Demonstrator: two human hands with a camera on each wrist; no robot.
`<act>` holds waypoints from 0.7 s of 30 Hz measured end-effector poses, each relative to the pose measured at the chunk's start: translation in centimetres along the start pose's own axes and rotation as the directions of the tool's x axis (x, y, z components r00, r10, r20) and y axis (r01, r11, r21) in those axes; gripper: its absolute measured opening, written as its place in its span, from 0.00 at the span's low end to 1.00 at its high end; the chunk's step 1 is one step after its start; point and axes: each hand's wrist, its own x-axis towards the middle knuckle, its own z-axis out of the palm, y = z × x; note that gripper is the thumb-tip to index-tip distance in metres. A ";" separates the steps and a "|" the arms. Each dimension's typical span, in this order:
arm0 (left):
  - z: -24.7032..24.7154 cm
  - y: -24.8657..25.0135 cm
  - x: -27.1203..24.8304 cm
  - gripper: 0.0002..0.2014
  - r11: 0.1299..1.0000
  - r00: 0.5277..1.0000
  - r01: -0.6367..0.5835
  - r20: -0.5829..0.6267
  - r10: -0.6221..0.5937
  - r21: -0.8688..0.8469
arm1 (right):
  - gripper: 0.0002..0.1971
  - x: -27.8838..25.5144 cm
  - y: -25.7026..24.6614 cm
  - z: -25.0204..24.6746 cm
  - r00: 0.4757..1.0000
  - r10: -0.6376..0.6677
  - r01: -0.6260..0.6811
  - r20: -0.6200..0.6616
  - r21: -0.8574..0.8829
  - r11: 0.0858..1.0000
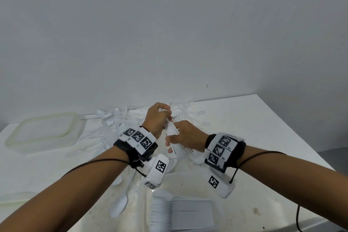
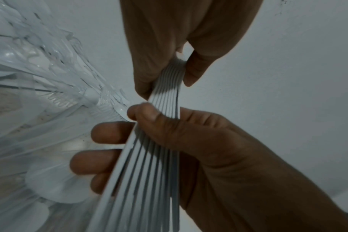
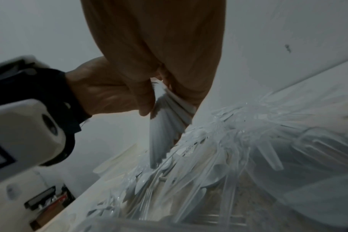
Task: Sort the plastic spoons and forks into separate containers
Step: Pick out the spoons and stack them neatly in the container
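Note:
Both hands hold one bundle of stacked white plastic utensils (image 1: pixel 172 130) above the middle of the table. My left hand (image 1: pixel 167 117) pinches its far end, which shows in the left wrist view as the left hand (image 2: pixel 166 87) on the packed ends. My right hand (image 1: pixel 173 143) grips the bundle (image 2: pixel 161 157) lower down, thumb on one side and fingers on the other, where the handles fan out. I cannot tell whether they are spoons or forks. Loose white and clear spoons and forks (image 1: pixel 113 120) lie scattered behind the hands.
An empty translucent container (image 1: pixel 43 133) sits at the left. A neat row of stacked white utensils (image 1: pixel 178 213) lies near the front edge, a single spoon (image 1: pixel 120 205) left of it. A pale lid (image 1: pixel 15 198) shows at the lower left. The wall stands close behind the table.

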 end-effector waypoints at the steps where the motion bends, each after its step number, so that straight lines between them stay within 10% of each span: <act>1: -0.1 0.0 -0.1 0.09 1.000 1.000 0.009 0.019 -0.009 -0.011 | 0.04 -0.1 0.0 -0.1 0.999 0.009 -0.012 0.052 0.073 0.997; 14: -2.1 -0.2 -2.6 0.05 0.976 0.973 -0.059 0.230 0.010 0.210 | 0.09 -1.5 -0.1 -0.7 0.924 0.117 -0.147 0.364 0.057 0.987; 17: -4.5 -0.2 -4.8 0.06 0.726 0.868 -0.375 0.493 0.057 0.577 | 0.08 -3.0 0.4 -1.9 0.839 0.141 -0.154 0.526 -0.019 0.988; 21: -7.1 -1.8 -8.1 0.13 0.298 0.641 -0.743 0.765 0.058 0.599 | 0.03 -4.9 1.2 -2.5 0.713 0.245 -0.172 0.657 -0.175 0.969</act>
